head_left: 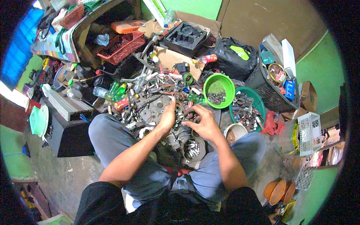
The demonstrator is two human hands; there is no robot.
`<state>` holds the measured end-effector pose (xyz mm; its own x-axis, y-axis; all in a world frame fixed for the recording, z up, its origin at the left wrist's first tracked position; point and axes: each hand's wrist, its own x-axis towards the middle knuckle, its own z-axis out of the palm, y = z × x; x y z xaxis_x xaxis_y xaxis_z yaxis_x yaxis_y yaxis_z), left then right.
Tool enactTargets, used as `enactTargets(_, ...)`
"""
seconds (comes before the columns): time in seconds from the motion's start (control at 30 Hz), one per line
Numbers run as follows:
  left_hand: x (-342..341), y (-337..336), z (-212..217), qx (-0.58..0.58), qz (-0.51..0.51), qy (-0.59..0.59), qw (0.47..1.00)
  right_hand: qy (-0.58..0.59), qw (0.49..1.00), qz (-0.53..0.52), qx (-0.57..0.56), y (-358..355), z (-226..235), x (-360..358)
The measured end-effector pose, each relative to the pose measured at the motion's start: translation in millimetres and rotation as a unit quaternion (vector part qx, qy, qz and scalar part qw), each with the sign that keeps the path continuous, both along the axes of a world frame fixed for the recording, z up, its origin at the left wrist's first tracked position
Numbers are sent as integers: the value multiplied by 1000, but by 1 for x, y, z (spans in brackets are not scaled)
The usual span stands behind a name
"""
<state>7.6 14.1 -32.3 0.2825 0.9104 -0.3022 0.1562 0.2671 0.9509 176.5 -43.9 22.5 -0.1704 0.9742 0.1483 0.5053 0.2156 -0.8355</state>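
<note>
Both hands down in the scrap-metal pile (pixel 161 97) between my knees. Left hand (pixel 167 117) pinching 1 small part; right hand (pixel 200 122) curled, grip unclear. Bright green bowl (pixel 219 89) near for sorted nuts.

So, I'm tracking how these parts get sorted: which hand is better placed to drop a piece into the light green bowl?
Probably the right hand: the light green bowl lies on its side, while the left hand sits farther off.

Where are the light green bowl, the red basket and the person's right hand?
Light green bowl (pixel 219 80): head view, on its bare inner wall.
Red basket (pixel 125 44): head view, on its mesh side.
Right hand (pixel 200 122): head view, on the back of the hand.
</note>
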Motion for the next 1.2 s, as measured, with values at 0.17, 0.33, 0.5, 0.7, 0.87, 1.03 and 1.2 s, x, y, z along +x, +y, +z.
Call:
enactTargets(0.17,4,-5,22,-16,22,47,999,134,986,0,-101,3,-8,1)
enactTargets(0.33,5,-7,20,-1,54,-41,998,150,981,12,-126,7,-8,5)
enactTargets(0.5,10,-5,16,17,72,0,997,117,990,12,-82,7,-16,8)
enactTargets(0.7,9,-1,-8,42,26,-35,998,9,1000,-16,-14,4,-18,2)
enactTargets(0.87,8,-3,-5,73,21,34,997,-4,998,-40,-51,6,-18,8)
enactTargets(1.03,13,-7,-3,138,33,82,986,-18,997,-42,-62,3,-21,5)
enactTargets(1.2,12,-7,0,132,18,112,985,15,996,-27,-88,6,-28,10)
